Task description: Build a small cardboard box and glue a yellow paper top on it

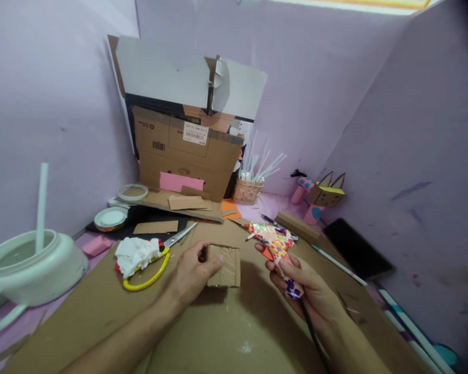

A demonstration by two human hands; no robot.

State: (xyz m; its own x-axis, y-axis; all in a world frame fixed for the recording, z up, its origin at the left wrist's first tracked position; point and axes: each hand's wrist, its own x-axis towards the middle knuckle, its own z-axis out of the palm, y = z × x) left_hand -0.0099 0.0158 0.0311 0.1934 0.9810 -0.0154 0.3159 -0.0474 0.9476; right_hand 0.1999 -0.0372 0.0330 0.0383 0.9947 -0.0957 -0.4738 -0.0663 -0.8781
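My left hand (197, 272) grips a small cardboard box (228, 267) by its left side, thumb across the top face. In my right hand (302, 283) is a hot glue gun (271, 236) with a colourful floral pattern, its handle wrapped by my fingers. Its nozzle points left and away from me, to the right of the box and apart from it. A black cord runs down from the handle past my wrist. Left of my left hand lie scissors (146, 280) with yellow and red handles, a crumpled white tissue (135, 254) resting over them.
A large open cardboard box (214, 166) stands behind. A basket (247, 191) holds white paper sticks. To the left is a white pot (68, 265); to the right are a dark phone (354, 246), a pencil (337, 265) and a cardboard animal head (327, 195). Cardboard (203, 337) covers the table.
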